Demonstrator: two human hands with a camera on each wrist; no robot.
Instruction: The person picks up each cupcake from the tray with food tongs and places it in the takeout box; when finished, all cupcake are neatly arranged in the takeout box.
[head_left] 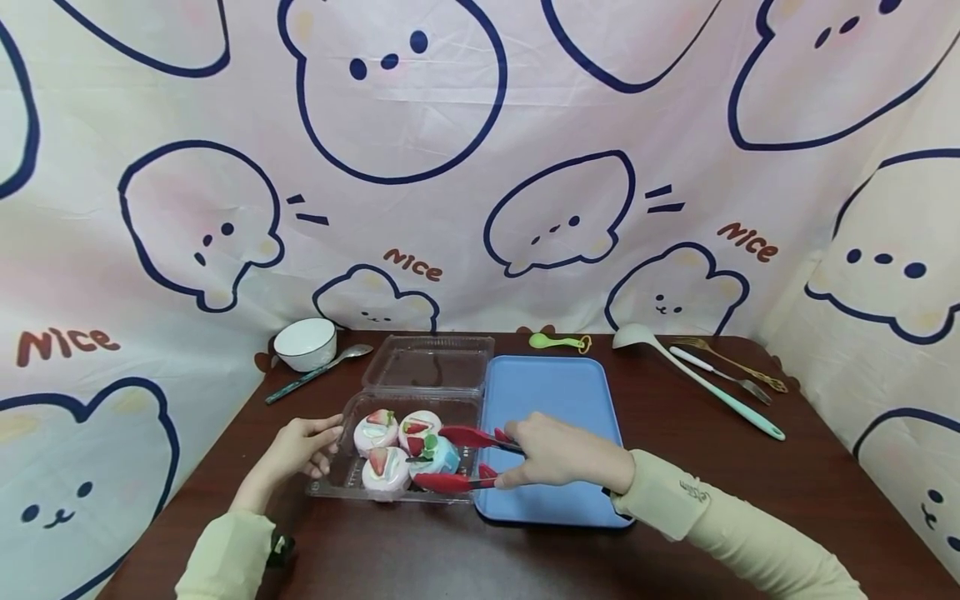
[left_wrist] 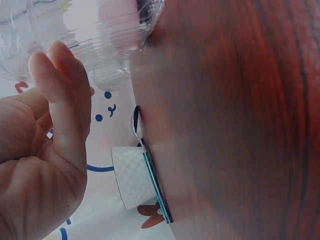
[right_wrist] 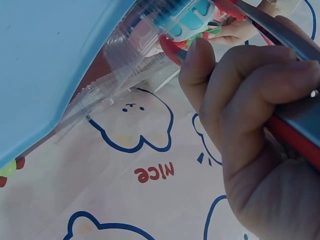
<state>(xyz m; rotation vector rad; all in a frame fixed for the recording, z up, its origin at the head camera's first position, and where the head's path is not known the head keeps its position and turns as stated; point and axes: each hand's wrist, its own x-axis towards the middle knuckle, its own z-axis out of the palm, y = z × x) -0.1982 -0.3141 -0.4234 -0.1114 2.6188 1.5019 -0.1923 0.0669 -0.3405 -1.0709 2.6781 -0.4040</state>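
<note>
A clear plastic container (head_left: 341, 483) with its lid (head_left: 423, 362) laid back holds several small cakes topped with strawberry pieces. My left hand (head_left: 300, 450) pinches the container's left rim; the thumb's contact is partly hidden in the left wrist view. My right hand (head_left: 555, 450) grips a pair of tongs (head_left: 465, 437) with red tips. Those tips straddle a blue-wrapped cake (head_left: 444, 457) at the container's front right, one on its far side and one on its near side. Three pink-wrapped cakes (head_left: 386, 471) sit beside it.
Right of the container lies a blue tray (head_left: 551, 396). A white bowl (head_left: 306, 343) and a spoon (head_left: 318, 373) are at the back left. Green measuring spoons (head_left: 555, 342) lie behind the tray; a ladle (head_left: 701, 379) and forks (head_left: 731, 377) are at the right.
</note>
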